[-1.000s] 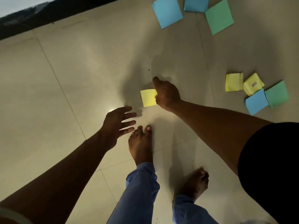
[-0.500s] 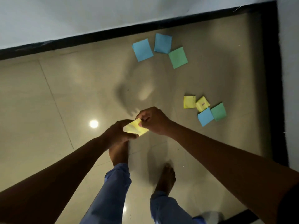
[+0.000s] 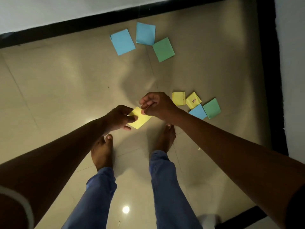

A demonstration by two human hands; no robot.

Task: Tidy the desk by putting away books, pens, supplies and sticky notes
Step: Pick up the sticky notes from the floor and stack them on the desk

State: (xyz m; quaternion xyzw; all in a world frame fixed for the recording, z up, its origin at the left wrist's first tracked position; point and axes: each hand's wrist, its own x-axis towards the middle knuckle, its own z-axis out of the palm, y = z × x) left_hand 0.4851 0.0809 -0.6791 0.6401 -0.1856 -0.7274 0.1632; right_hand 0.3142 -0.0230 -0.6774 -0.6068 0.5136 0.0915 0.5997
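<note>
I hold a yellow sticky note in front of me above the tiled floor. My left hand pinches its left corner between thumb and fingers. My right hand pinches its upper right edge. On the floor to the right lie two yellow notes, a blue note and a green note, partly overlapping. Farther away lie two blue notes and a green note.
My bare feet stand on the glossy beige tile floor. A black skirting strip borders the floor along the far wall and the right wall. Lamp glare shows on the tiles near my legs.
My right hand lifted the yellow note off the floor and my left hand took hold of it too. I have risen from crouching, so the floor notes look farther away.
</note>
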